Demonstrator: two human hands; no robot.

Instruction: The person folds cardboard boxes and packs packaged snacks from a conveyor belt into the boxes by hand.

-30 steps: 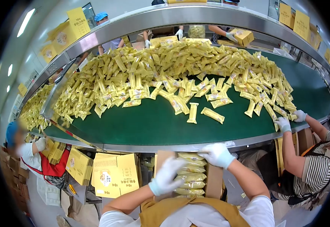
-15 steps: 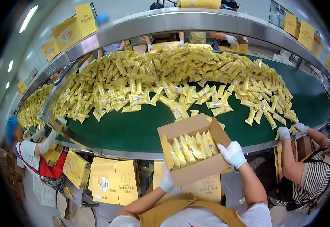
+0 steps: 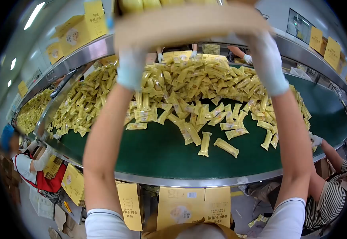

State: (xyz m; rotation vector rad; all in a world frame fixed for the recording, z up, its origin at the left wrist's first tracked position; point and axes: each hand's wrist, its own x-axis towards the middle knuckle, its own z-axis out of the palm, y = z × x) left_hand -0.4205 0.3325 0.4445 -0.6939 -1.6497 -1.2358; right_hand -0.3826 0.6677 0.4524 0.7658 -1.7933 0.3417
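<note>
Both my arms reach up and forward, lifting an open cardboard box [image 3: 189, 26] filled with yellow packets to the top of the view. My left hand [image 3: 131, 67], in a white glove, grips the box's left end. At the right end my gloved right hand [image 3: 267, 59] holds it too. Fingertips of both hands are partly hidden by the box. Below it lies a large heap of yellow wrapped packets [image 3: 205, 83] on the green belt [image 3: 165, 155]. Flat yellow cartons [image 3: 193, 205] lie close to my body.
A metal shelf rail [image 3: 305, 73] runs above the belt. One co-worker in a striped top [image 3: 327, 205] is at the right, another with a red apron [image 3: 52, 179] at the left. More gloved hands show across the belt. Yellow cartons [image 3: 129, 203] stand at the near left.
The filled box was upright and low near my body, then tilted over the belt edge. Now it is high at the top, with both my hands raised along with it.
</note>
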